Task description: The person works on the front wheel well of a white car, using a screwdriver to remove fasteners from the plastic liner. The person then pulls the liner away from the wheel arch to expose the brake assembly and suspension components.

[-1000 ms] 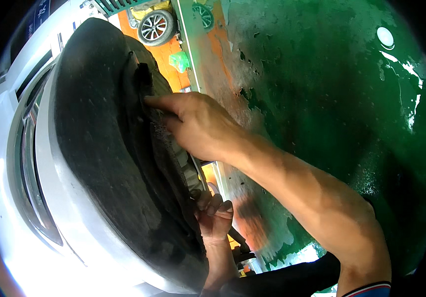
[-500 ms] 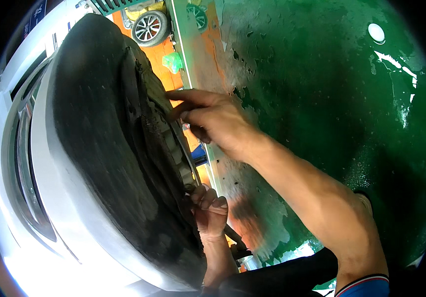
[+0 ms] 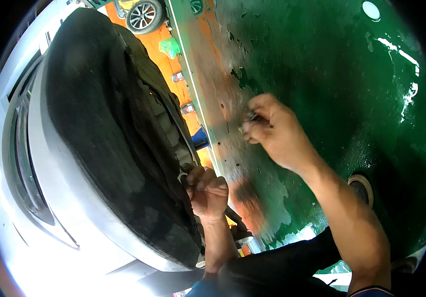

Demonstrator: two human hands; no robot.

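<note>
A white car's lower body [image 3: 49, 128] lies at the left, with a broad black panel [image 3: 109, 138] curving along its underside. My left hand [image 3: 208, 195] is closed, with its fingers curled against the right edge of that panel; what lies inside the grip is hidden. Away from the car, over the green floor, my right hand [image 3: 277, 131] pinches a small dark piece [image 3: 252, 116] between thumb and fingers. Motion blurs the piece, so its kind is unclear. Behind the panel's edge shows a pale ribbed part [image 3: 167, 128].
A wheel with a spoked rim [image 3: 143, 16] stands at the top, near a green plastic bag [image 3: 170, 47] by the orange wall [image 3: 166, 79]. The green floor [image 3: 321, 69] has worn, peeling patches. A shoe [image 3: 361, 190] shows at lower right, beside my dark-clothed leg [image 3: 282, 265].
My right hand has drawn back from the panel's edge to the right, now with a small dark piece in its fingers. My left hand stays at the edge; the view has shifted slightly.
</note>
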